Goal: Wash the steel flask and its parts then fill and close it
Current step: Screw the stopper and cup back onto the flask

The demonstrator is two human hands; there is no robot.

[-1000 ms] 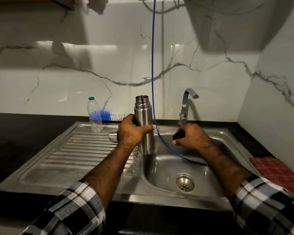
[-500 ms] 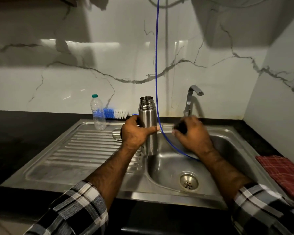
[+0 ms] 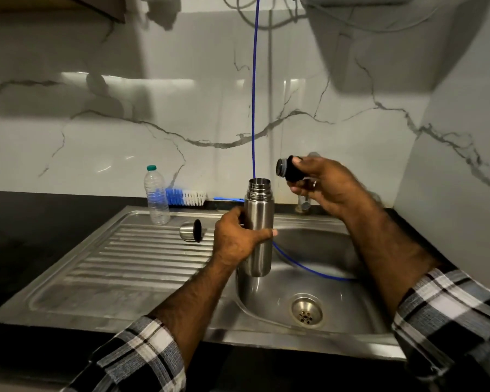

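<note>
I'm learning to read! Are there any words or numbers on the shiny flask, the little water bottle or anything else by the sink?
No words or numbers can be read here.
Steel flask: plain metal, no writing shows.
Plastic bottle: no readable label.
Black stopper in the right hand: no marks show.
Steel cup on the drainboard: plain.

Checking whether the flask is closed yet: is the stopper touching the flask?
Apart. The head view shows the right hand holding the stopper up beside the flask's open mouth, wall visible between them.
</note>
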